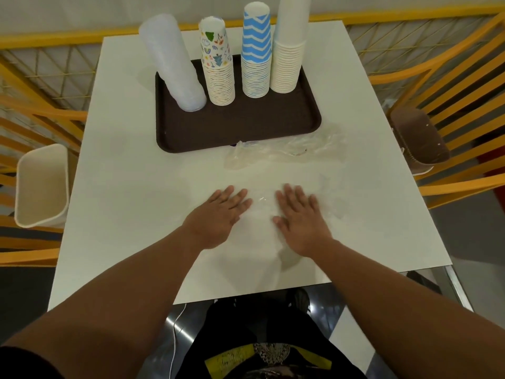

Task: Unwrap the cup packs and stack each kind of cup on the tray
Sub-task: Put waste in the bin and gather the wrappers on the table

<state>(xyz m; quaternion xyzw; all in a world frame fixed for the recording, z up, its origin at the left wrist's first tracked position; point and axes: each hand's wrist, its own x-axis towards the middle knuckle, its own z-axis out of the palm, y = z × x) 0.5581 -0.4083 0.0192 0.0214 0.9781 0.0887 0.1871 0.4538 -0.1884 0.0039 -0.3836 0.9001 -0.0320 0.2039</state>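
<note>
A dark brown tray (240, 129) lies at the far middle of the white table (123, 187). Several upside-down stacks stand along its back: translucent plastic cups (175, 64), leaning left; paper cups with colourful drawings (217, 64); blue-and-white zigzag cups (257, 53); and tall plain white cups (289, 45). Clear plastic wrap (287, 150) lies crumpled just in front of the tray's right corner. Another clear sheet (262, 201) lies flat on the table under my hands. My left hand (218, 214) and my right hand (300, 217) press flat on it, fingers straight.
A cream bin (41, 184) stands off the table's left edge. A stack of brown trays (418, 138) sits on a yellow chair (464, 77) to the right. Yellow railings run behind and beside the table. The table's near edge is by my legs.
</note>
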